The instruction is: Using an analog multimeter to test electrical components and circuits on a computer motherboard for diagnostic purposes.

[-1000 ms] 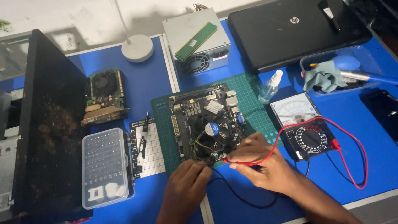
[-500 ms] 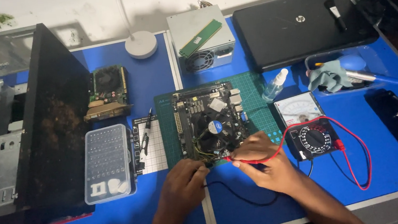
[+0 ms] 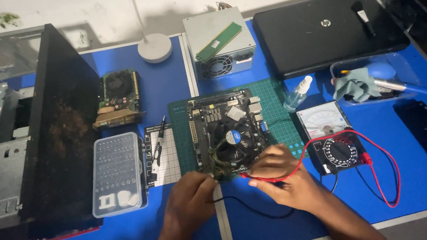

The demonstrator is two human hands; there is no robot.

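Working left to right across the blue table: the opened computer case is lying along the left edge, with its dark side panel standing against it. A clear screwdriver bit case is sitting just beside it, and a graphics card is lying behind that.

The motherboard is resting on the green cutting mat near the middle of the front edge. You are curling your left hand at the board's front edge, closed on the black probe lead, which is trailing from under the fingers. You are pinching the red probe in your right hand and pressing its tip at the same front edge of the board. The exact contact points are hidden by your fingers.

The red lead is looping right to the analog multimeter, which is lying just beside the mat. Behind, a power supply carrying a memory stick, and a closed laptop, are sitting near the back edge.

Judging progress: the board is already out of the case and both probes are placed, so measuring appears to be under way; the needle reading cannot be made out.
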